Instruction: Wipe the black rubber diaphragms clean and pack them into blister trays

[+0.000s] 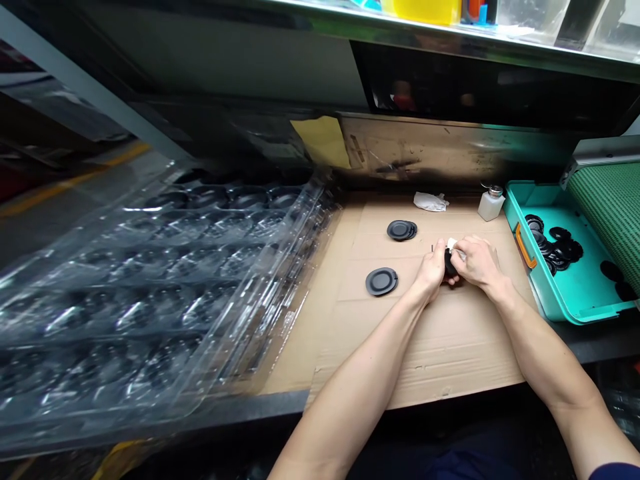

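Observation:
Over the cardboard, my left hand (433,272) is closed on a small black round part (449,263), which is mostly covered by my fingers. My right hand (479,259) meets it from the other side, its fingers pinched on a small white wipe (451,244) against the black part. To the left of my hands lies a black oval disc (382,281), flat on the cardboard. Farther back, a couple of similar black discs (401,230) overlap each other.
Stacked clear plastic trays (165,267) with round pockets cover the left side. A teal bin (583,303) holding several black discs stands at right, beside a green conveyor belt (613,193). A crumpled white cloth (431,201) and a metal-topped bottle (491,203) sit at the cardboard's (450,353) back.

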Available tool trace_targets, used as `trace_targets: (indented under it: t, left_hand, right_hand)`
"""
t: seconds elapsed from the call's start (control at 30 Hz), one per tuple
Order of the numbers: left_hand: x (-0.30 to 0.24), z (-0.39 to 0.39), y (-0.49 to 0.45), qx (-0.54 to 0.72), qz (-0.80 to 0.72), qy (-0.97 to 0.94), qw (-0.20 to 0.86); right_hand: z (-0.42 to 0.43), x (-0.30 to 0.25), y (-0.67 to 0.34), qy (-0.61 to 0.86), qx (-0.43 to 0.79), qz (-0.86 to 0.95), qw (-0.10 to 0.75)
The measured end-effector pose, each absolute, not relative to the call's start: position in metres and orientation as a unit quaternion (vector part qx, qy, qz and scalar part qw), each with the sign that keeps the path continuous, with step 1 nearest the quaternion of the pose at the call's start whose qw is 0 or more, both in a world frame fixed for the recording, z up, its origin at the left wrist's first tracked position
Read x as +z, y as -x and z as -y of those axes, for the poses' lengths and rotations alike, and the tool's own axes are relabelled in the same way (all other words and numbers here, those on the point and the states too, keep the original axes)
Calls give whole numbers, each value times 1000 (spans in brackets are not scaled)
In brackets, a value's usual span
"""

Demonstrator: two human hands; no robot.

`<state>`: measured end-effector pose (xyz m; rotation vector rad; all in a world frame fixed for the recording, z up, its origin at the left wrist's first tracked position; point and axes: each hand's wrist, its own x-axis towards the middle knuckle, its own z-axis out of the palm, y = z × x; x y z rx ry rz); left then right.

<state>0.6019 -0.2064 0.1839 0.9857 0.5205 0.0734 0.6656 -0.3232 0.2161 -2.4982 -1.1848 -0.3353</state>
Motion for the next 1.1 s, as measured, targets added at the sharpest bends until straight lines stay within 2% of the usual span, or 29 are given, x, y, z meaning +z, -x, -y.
trace_targets:
  t: [0.53,0.73,0.87,1.1]
  left_hand:
    - [190,206,-600,13,-244,-475,845]
    - [209,181,-596,-70,-266,-291,916]
    - [214,171,-595,-68,-279,-222,932]
    - [214,170,-595,-76,-276,-224,932]
  right_hand:
    - [323,214,-668,877,-108,420,208]
    - [332,203,-688,901,-104,310,285]
    - [340,198,-705,920,-130,252,271]
    - [350,205,-716,944,-144,200,218]
